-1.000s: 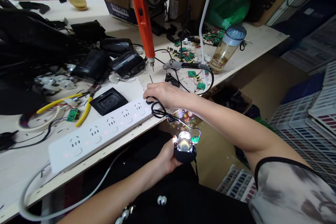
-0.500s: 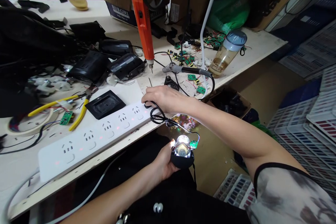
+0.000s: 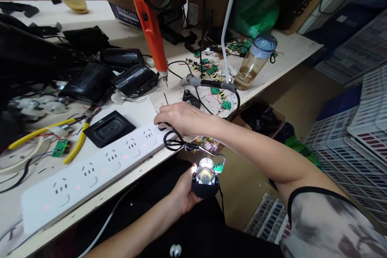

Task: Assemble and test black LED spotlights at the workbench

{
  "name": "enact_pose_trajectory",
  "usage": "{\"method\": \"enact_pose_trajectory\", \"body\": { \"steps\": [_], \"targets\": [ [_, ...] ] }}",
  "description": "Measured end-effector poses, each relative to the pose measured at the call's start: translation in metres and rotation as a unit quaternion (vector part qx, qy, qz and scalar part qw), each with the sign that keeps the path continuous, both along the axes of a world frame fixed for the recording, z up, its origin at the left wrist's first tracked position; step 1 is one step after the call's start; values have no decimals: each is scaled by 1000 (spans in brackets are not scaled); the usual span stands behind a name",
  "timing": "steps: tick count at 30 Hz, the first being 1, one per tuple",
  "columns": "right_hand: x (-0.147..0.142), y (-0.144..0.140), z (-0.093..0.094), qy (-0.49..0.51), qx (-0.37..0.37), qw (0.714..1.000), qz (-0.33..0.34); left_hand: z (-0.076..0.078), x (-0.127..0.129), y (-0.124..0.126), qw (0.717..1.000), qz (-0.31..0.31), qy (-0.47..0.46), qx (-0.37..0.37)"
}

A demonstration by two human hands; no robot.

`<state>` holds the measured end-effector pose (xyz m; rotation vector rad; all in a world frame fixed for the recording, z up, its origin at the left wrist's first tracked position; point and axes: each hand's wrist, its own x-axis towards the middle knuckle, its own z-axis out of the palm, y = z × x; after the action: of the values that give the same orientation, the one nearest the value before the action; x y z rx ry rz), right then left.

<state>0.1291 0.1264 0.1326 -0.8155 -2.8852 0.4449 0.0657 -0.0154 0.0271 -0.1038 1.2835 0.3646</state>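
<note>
Below the bench edge, my left hand [image 3: 184, 193] is closed around a small lamp assembly [image 3: 206, 171] with a black base and a brightly lit clear top. A small green circuit board [image 3: 218, 168] hangs on thin wires at its side. My right hand [image 3: 181, 117] is closed at the far end of the white power strip [image 3: 99, 169], its fingers around a black plug, mostly hidden by the hand. From there a bundled black cable [image 3: 173, 142] runs down toward the lamp's wires. Small red lights glow along the strip.
Yellow-handled cutters [image 3: 79, 139] and a black plastic tray-like part [image 3: 109, 128] lie behind the strip. An orange electric screwdriver [image 3: 151, 28] hangs above the bench. A soldering iron [image 3: 211, 83] and a water bottle [image 3: 255, 62] are farther right. Plastic crates [image 3: 338, 145] stack beside the bench.
The view has shifted, so bench items appear farther left. Both hands keep their holds, the right at the strip's end and the left on the lit lamp.
</note>
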Motion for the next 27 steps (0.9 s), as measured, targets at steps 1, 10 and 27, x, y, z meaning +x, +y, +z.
{"method": "enact_pose_trajectory", "body": {
  "steps": [1,10,27],
  "targets": [
    [0,-1,1,-3,0,1000,-1,0,0,0,1000,-2,1,-1],
    [1,2,-4,12,8,1000,10,3,1,-2,1000,-7,-2,-2],
    [0,3,-1,10,-5,1000,-3,-2,-1,-1,1000,6,-25,-7]
  ]
}}
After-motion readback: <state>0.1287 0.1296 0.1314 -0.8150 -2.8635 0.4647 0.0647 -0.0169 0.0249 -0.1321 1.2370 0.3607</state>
